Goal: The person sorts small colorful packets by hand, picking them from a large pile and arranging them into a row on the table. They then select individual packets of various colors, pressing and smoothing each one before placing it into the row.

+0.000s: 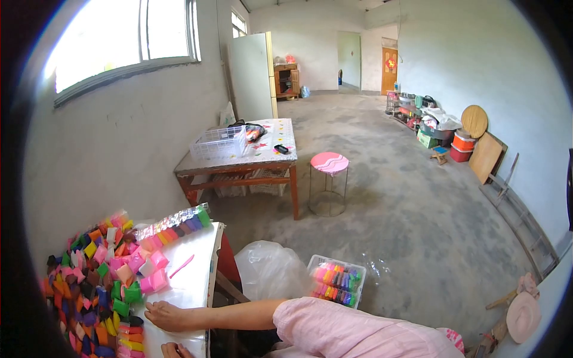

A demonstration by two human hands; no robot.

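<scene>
My right hand [166,315] is over the white tabletop [195,280], palm down, beside green packets [132,292]; its fingers are slightly apart, and nothing shows in them. At the bottom edge, my left hand [174,350] is partly cut off, with bent fingers; whether it holds anything cannot be made out. A large heap of small coloured packets [94,277] covers the table's left side. A clear-wrapped strip of coloured packets [173,227] lies along the far edge. Between the strip and my right hand rests a thin pink stick [182,266].
A clear plastic bag [270,269] and a white tray [362,275] of coloured packets are on the floor right of the table. Ahead stand a pink-topped stool [329,162] and another table [280,132] with a clear basket [218,143]. Household items line the right wall.
</scene>
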